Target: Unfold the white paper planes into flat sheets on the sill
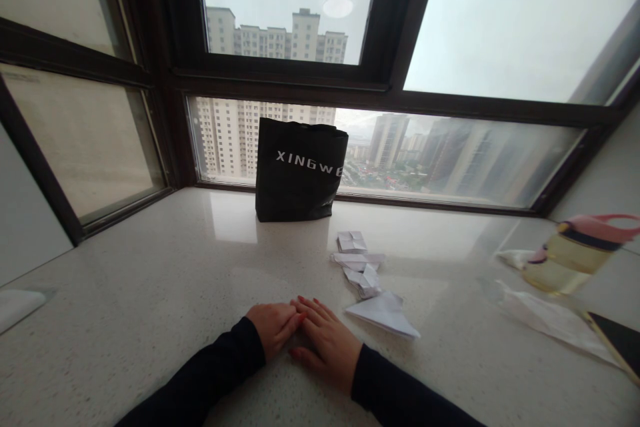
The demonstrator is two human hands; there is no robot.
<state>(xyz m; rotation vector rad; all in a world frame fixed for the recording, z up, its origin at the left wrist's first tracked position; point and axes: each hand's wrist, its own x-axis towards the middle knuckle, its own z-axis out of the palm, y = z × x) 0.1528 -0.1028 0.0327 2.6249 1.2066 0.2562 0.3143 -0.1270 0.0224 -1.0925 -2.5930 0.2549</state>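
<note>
My left hand [273, 327] and my right hand [327, 347] rest together on the speckled white sill [175, 293], fingertips overlapping. The fingers of the right hand are stretched out, with red nails showing. On the left hand the fingers look loosely extended, their tips partly covered where the hands meet. No object shows in either hand. Just right of the right hand lies a folded white paper plane [385, 315]. Behind it in a row are a crumpled-looking folded paper piece [366, 281], a long narrow paper fold [359, 260] and a small square paper fold [352, 241].
A black bag [300, 173] with white letters stands upright by the window. At the right are a yellow bottle with a pink lid [573, 253], a crumpled white wrapper [553, 317] and a dark flat device [617, 340]. A white object [20, 307] lies at the left edge.
</note>
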